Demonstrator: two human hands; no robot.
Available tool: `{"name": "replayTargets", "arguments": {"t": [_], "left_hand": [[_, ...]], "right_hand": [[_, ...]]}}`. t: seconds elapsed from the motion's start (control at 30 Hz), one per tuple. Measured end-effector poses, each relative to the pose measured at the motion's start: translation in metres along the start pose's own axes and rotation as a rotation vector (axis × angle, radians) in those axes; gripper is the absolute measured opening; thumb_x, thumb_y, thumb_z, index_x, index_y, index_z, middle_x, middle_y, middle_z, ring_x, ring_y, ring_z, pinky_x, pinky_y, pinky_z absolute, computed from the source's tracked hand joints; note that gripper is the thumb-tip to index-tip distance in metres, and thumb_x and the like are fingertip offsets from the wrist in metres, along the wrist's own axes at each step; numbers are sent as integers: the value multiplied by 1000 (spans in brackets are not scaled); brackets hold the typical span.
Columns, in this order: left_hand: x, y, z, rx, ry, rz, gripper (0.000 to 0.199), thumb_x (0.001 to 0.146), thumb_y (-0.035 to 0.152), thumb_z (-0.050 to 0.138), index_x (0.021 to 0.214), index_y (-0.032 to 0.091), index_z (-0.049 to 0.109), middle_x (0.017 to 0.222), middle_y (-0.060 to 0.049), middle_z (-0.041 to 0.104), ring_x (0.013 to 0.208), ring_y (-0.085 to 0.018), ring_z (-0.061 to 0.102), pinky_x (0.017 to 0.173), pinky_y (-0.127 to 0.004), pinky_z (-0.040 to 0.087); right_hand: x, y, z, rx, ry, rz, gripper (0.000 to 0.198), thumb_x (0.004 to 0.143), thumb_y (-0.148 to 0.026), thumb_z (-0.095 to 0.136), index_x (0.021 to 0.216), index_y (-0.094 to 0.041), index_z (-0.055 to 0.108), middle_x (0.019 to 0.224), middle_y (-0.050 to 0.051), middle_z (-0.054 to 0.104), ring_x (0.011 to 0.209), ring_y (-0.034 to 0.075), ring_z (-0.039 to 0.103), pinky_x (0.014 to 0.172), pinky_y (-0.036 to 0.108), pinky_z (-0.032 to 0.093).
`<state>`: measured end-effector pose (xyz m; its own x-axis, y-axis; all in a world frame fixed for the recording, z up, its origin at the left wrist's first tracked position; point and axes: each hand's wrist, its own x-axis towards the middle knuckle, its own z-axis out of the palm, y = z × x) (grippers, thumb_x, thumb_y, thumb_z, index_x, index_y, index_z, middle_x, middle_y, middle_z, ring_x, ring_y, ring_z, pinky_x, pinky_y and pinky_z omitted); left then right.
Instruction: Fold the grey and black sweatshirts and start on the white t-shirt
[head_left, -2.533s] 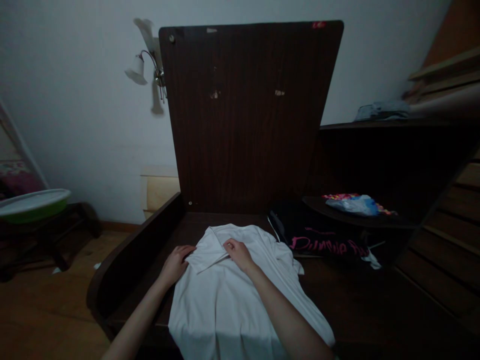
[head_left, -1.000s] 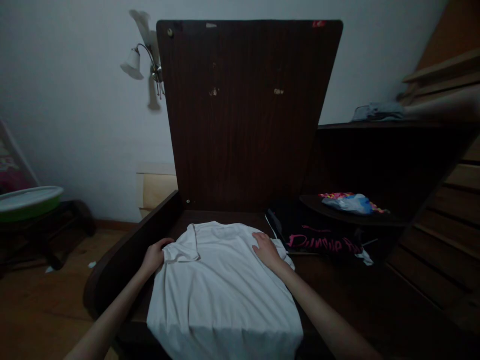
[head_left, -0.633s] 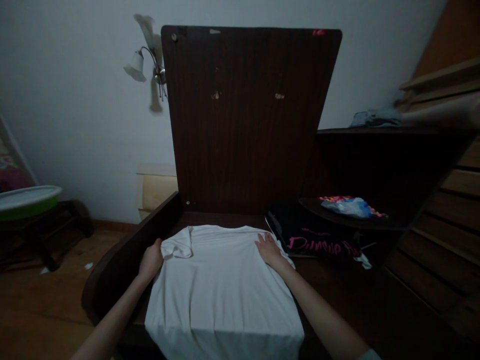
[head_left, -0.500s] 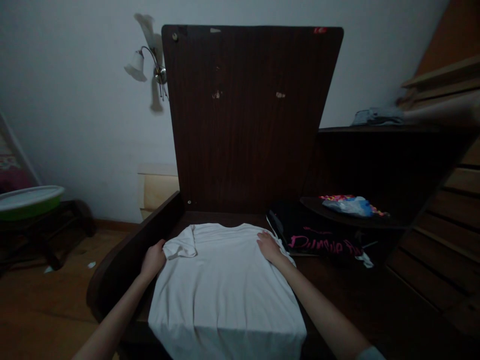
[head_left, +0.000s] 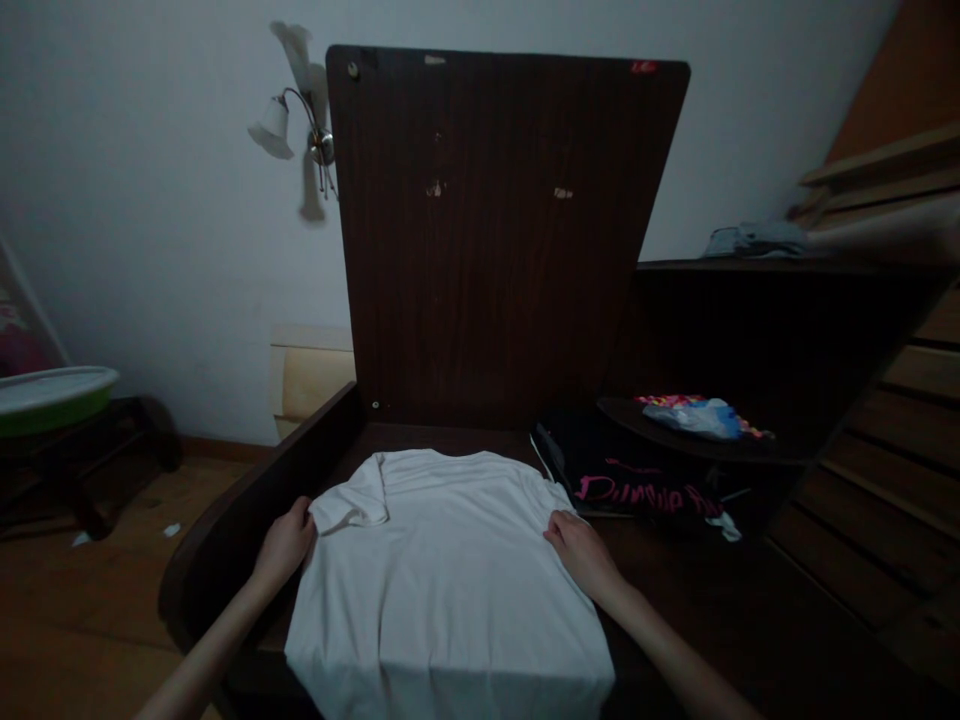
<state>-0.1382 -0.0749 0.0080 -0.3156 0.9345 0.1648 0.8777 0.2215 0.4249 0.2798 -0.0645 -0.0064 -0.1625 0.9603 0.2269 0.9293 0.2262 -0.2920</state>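
Note:
A white short-sleeved T-shirt (head_left: 450, 570) lies spread on the dark wooden surface, its neckline away from me and its lower part hanging over the front edge. My left hand (head_left: 289, 540) is closed on the hem of the left sleeve. On the other side, my right hand (head_left: 577, 545) has its fingers curled on the shirt by the right sleeve, pinching the cloth there. Shallow creases run down the shirt's middle.
A dark board (head_left: 502, 240) stands upright behind the shirt. To the right lie a black cloth item with pink lettering (head_left: 637, 490) and a plastic bag (head_left: 697, 415) on a shelf. Folded clothing (head_left: 754, 240) rests higher up. A green basin (head_left: 56, 400) sits at far left.
My right hand has slid from the right shoulder toward me and to the right, its fingers now curled at the sleeve. My left hand, still on its sleeve, has shifted slightly left and nearer.

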Motion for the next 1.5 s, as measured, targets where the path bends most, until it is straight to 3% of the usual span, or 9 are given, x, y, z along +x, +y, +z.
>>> {"name": "replayTargets", "arguments": {"t": [0.2, 0.33, 0.4, 0.63, 0.73, 0.83, 1.0, 1.23, 1.5], "left_hand": [[3, 5, -1, -9, 53, -58, 15, 76, 21, 36, 82, 16, 49, 75, -12, 66, 76, -25, 64, 57, -26, 41], [-7, -3, -6, -94, -4, -50, 20, 73, 35, 41, 81, 17, 47, 69, -8, 65, 70, -24, 64, 58, -27, 44], [-14, -9, -8, -153, -42, -44, 26, 69, 42, 44, 80, 18, 46, 64, -5, 64, 65, -23, 63, 57, -27, 44], [-24, -23, -5, -516, -106, 42, 46, 55, 48, 58, 90, 19, 48, 59, 1, 63, 62, -20, 63, 60, -28, 47], [-24, -25, 0, -679, -100, -36, 55, 54, 54, 57, 92, 17, 45, 60, 0, 62, 58, -20, 61, 54, -29, 47], [-28, -26, 3, -671, -168, -85, 67, 51, 58, 59, 99, 14, 43, 54, 2, 58, 51, -18, 58, 45, -26, 42], [-35, -20, 1, -720, -235, -71, 83, 44, 54, 68, 110, 13, 40, 51, 6, 55, 48, -15, 55, 45, -24, 39], [-35, -25, -2, -922, -132, -191, 76, 40, 46, 72, 103, 15, 42, 49, 5, 55, 46, -15, 53, 45, -23, 42], [-39, -23, 0, -631, 201, -91, 50, 59, 48, 49, 98, 16, 48, 64, -1, 58, 66, -22, 60, 58, -31, 48]], "right_hand": [[-5, 19, -16, 1, 2, 88, 16, 78, -25, 46, 63, -20, 48, 68, 3, 60, 64, 16, 57, 58, 24, 35], [-20, 25, -20, 33, -45, 243, 32, 76, -45, 48, 54, -21, 48, 60, 3, 60, 59, 19, 56, 51, 25, 31], [-24, 26, -18, 89, -86, 251, 33, 71, -48, 52, 51, -22, 49, 59, 3, 60, 58, 18, 56, 49, 25, 30], [-15, 27, 0, 511, -50, 131, 15, 59, -29, 58, 53, -20, 47, 51, -4, 51, 51, 13, 50, 51, 22, 34], [-11, 29, 2, 779, -16, 182, 20, 58, -36, 57, 57, -21, 45, 47, -6, 46, 48, 11, 47, 49, 23, 35], [-12, 31, 1, 969, -54, 253, 28, 51, -41, 61, 61, -21, 44, 47, -7, 46, 48, 11, 47, 49, 23, 36], [-19, 31, -5, 1028, -176, 349, 37, 41, -35, 67, 70, -21, 49, 46, -8, 48, 45, 11, 48, 48, 23, 37], [-23, 51, -3, 1073, -102, 399, 41, 42, -37, 68, 75, -20, 53, 48, -8, 49, 47, 11, 51, 48, 23, 38], [-21, 67, 0, 1199, 13, 481, 38, 39, -35, 72, 65, -20, 47, 50, -5, 56, 50, 12, 55, 52, 24, 42]]}}
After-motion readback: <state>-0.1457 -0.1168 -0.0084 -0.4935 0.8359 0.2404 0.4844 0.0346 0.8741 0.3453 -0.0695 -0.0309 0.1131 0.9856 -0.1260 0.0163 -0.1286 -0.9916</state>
